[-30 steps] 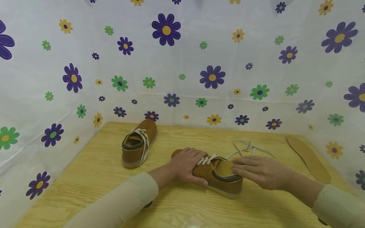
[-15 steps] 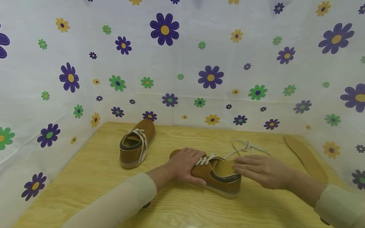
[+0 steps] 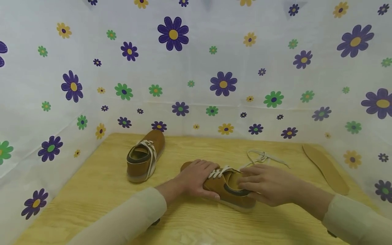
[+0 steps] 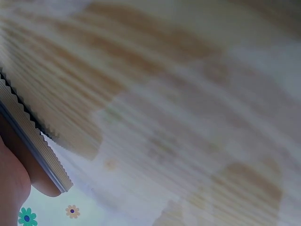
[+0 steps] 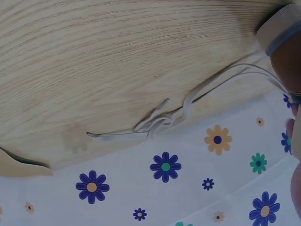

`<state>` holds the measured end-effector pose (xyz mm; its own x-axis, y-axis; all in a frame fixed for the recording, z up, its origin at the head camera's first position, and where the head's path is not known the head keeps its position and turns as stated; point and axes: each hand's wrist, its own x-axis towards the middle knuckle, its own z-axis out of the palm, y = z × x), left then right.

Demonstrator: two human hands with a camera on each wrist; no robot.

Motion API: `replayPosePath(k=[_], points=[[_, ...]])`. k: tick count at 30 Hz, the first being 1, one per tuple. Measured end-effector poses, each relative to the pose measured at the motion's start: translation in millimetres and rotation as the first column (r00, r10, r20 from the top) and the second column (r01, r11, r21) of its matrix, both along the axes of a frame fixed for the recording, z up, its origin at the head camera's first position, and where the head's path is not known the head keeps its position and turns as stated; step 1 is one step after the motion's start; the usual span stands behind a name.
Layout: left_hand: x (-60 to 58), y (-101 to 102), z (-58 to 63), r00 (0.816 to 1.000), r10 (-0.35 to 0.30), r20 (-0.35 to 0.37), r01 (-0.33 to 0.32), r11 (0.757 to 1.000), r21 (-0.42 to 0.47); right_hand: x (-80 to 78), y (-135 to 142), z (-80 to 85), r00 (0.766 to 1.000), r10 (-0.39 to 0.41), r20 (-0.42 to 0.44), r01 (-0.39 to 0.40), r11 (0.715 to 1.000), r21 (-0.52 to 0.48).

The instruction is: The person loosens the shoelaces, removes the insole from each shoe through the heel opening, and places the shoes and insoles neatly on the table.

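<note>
A brown shoe (image 3: 228,195) with white laces lies across the middle of the table, its toe to the left. My left hand (image 3: 199,178) grips its front part from above, thumb along the near side. In the left wrist view the ridged sole (image 4: 35,141) shows beside that hand (image 4: 11,183). My right hand (image 3: 272,185) reaches into the shoe's opening, its fingers at the tan insole (image 3: 234,180) inside and its thumb close to the heel. The fingertips are partly hidden there. In the right wrist view only the heel (image 5: 287,61) and a bit of the hand show.
A second brown laced shoe (image 3: 144,158) stands at the back left. A loose tan insole (image 3: 326,168) lies flat near the right edge of the wooden table (image 3: 101,211). The worked shoe's knotted lace (image 3: 263,157) trails behind it. Flower-printed white sheets (image 3: 190,68) enclose the table.
My right hand has moved left and further into the shoe's opening, its fingers bending a little. The left hand keeps its hold on the shoe's front. The head view has shifted slightly.
</note>
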<state>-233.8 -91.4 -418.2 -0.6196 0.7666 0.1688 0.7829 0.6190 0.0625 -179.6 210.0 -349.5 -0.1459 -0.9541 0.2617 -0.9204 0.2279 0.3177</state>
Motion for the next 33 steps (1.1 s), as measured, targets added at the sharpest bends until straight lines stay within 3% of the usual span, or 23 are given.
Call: replayPosePath(k=[4,8,16,33], points=[[1.3,0,-0.2,1.0,0.0,0.008,0.0,1.0,0.004,3.1,-2,1.3,0.994,-0.076,0.081,0.073,0.997,0.035],[2.9,1,2.0,1.0,-0.007,-0.009,0.007,1.0,0.009,2.9,-2,2.1,0.992,-0.072,0.104,0.073,0.997,0.0],[3.3,3,2.0,1.0,-0.006,0.006,0.006,1.0,0.007,1.0,2,1.9,1.0,0.012,0.008,-0.011,0.997,-0.075],[2.7,0,0.6,1.0,0.023,0.006,-0.023,1.0,-0.019,2.7,15,5.5,0.999,0.017,-0.04,-0.021,0.996,-0.092]])
